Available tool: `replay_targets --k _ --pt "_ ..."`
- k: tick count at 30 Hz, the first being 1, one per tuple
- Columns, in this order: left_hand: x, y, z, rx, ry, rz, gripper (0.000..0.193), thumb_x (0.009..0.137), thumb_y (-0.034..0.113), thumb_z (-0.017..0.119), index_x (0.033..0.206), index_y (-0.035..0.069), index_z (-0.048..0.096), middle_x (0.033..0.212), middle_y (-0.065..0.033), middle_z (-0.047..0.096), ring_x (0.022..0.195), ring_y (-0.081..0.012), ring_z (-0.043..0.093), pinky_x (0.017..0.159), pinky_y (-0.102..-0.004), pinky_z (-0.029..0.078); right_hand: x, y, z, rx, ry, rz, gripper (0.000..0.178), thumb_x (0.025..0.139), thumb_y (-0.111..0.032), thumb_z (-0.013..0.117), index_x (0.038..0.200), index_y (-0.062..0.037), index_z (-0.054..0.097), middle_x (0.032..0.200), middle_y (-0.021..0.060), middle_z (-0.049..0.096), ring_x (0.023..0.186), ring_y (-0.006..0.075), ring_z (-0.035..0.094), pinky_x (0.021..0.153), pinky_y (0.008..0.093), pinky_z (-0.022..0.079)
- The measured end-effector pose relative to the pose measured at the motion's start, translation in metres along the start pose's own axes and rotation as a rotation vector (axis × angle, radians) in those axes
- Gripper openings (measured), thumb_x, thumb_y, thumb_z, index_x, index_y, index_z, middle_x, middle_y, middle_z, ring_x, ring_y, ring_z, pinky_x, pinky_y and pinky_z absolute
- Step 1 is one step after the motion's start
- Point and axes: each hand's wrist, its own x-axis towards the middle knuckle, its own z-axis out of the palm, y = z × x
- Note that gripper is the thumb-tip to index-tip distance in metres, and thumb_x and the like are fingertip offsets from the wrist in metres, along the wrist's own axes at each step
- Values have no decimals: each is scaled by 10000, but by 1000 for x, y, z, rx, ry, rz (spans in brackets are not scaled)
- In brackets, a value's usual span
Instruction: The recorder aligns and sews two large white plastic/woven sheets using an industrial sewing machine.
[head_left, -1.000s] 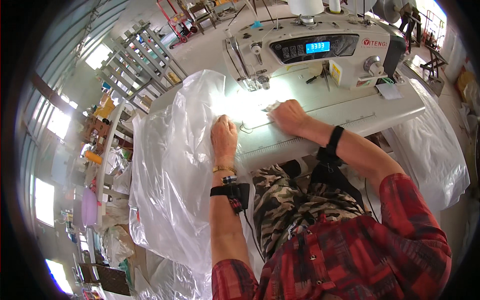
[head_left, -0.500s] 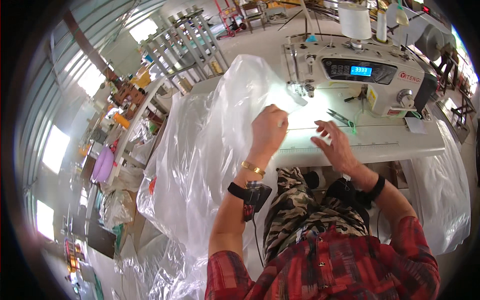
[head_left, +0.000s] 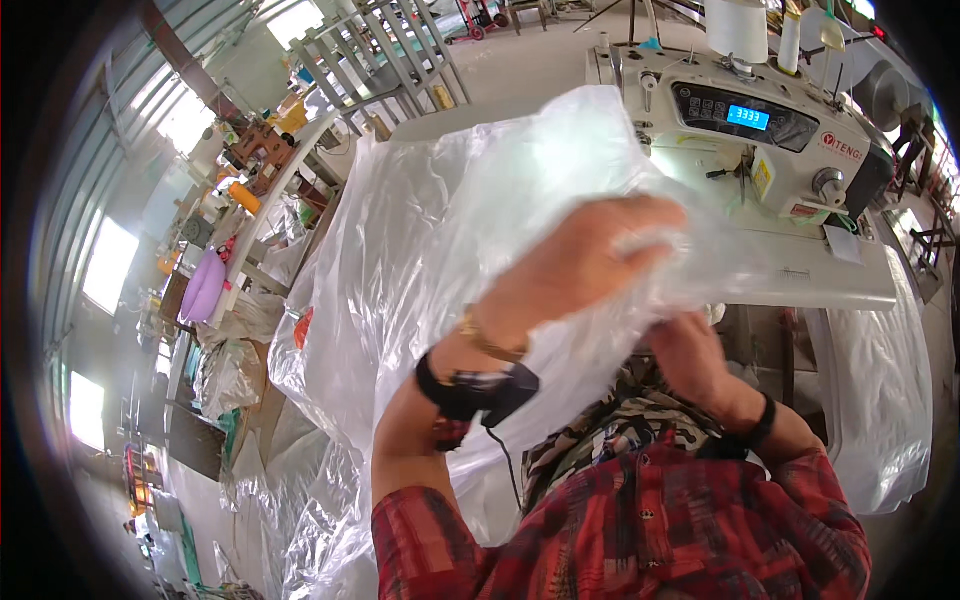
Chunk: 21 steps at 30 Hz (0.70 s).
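Note:
A large clear plastic sheet (head_left: 400, 250) drapes over the left of the sewing table and across the front of the sewing machine (head_left: 745, 110). My left hand (head_left: 590, 255), smeared by motion, is closed in a pinch on the sheet near its right part. Below and to the right, my right hand (head_left: 690, 362) is at the sheet's lower edge, above my lap. Its fingers are blurred and partly hidden by the plastic, so their grip is unclear. The sheet covers the needle area.
A white thread cone (head_left: 737, 30) stands behind the machine. The pale tabletop (head_left: 840, 285) shows at right, with more clear plastic (head_left: 880, 400) hanging beyond it. A grey metal rack (head_left: 375, 65) stands at the back. On the left are a cluttered bench (head_left: 270, 215) and a purple cushion-like item (head_left: 203, 285).
My left hand has moved right, bringing the plastic across the table in front of the machine. My right hand has come down toward my lap. The black snips on the table are now covered.

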Motion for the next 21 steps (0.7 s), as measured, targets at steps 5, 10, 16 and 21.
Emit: replay_targets --k 5,10,16,21 --pt "-104 -65 -114 873 355 -379 359 877 203 644 1186 23 613 1291 -210 559 1244 -332 500 1030 -392 390 -23 -15 -82 465 268 119 427 1035 -323 351 1366 -63 419 1314 102 532 1165 256 543 1022 429 417" --pt "-245 -151 -143 1107 511 -1286 997 794 606 640 1512 78 192 1571 -237 78 1445 -412 107 1108 -623 153 -65 -14 -70 793 332 299 498 1037 -404 292 1365 -56 431 1294 111 552 1147 258 553 1027 437 396" --pt "-340 -187 -108 -136 950 -975 718 928 430 560 1407 -60 348 1393 -152 426 1293 -237 403 1075 -350 328 -65 18 -60 534 197 411 316 1009 -264 471 1134 3 586 1098 109 642 1038 215 600 965 393 455" --pt "-296 -168 -59 -489 977 -1046 387 962 215 448 1232 -49 532 1111 -139 631 895 -230 640 852 -386 506 -37 -19 -57 546 273 269 296 982 -192 528 1199 8 550 1108 94 653 1014 212 610 875 341 477"
